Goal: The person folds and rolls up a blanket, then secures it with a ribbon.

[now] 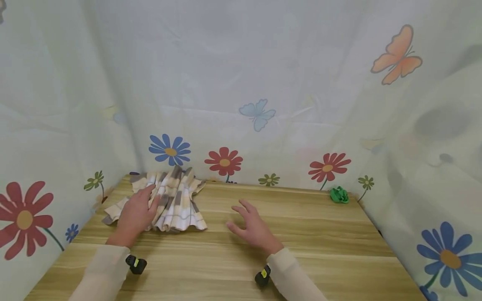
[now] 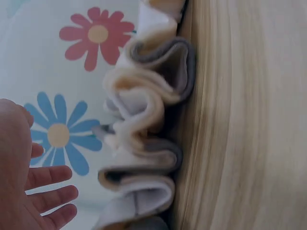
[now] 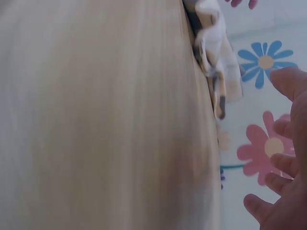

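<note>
- Hovering with left hand [image 1: 137, 211] above checked cloth [image 1: 177, 205], with fingers extended and gripping nothing.
- With cloth mostly beneath and just right of left hand, in raised pleats probably supported by neighbouring folds.
- Gripping nothing with right hand [image 1: 254, 230] either; with fingers spread over wooden table [image 1: 211, 259], apart from cloth.
- With green bundle [image 1: 339, 195] well right of the 2 hands, perhaps leaving cloth room.

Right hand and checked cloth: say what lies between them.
Only bare wood-grain tabletop separates the right hand from the checked cloth; the head view shows it.
</note>
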`<act>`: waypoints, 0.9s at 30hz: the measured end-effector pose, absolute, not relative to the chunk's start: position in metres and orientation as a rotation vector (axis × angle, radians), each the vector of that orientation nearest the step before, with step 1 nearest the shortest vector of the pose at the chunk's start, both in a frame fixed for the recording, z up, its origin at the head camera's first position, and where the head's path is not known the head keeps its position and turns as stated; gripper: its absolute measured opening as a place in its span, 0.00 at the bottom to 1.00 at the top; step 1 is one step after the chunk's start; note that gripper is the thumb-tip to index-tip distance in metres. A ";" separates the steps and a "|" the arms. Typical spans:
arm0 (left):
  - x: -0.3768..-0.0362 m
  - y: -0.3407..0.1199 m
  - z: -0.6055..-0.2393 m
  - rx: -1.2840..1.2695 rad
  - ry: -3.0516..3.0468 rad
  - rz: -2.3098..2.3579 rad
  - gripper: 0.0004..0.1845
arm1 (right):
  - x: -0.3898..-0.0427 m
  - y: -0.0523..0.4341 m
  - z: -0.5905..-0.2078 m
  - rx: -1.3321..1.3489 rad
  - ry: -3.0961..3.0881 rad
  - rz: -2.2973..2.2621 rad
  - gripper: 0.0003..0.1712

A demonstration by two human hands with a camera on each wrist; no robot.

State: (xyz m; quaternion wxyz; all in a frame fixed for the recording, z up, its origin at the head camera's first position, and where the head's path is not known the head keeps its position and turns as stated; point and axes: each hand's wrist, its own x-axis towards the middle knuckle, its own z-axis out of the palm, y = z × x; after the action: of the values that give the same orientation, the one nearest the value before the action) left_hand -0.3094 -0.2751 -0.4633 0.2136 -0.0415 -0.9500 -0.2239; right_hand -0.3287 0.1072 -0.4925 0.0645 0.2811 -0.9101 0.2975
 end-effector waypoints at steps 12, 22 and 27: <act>-0.321 -0.318 -0.481 0.013 -2.723 -0.653 0.30 | -0.319 0.077 -0.503 0.812 -2.781 1.246 0.31; -0.329 -0.354 -0.483 0.109 -2.762 -0.659 0.28 | -0.316 0.051 -0.500 0.658 -2.687 1.645 0.26; -0.330 -0.368 -0.486 0.167 -2.776 -0.559 0.24 | -0.316 0.030 -0.492 0.520 -2.685 1.784 0.27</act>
State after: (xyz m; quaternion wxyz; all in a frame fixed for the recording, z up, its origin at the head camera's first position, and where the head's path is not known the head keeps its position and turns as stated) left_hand -0.3303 -0.3679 -0.4862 0.1518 0.0582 -0.9672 -0.1949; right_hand -0.3165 0.0301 -0.4924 -0.0619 0.1590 -0.8207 0.5453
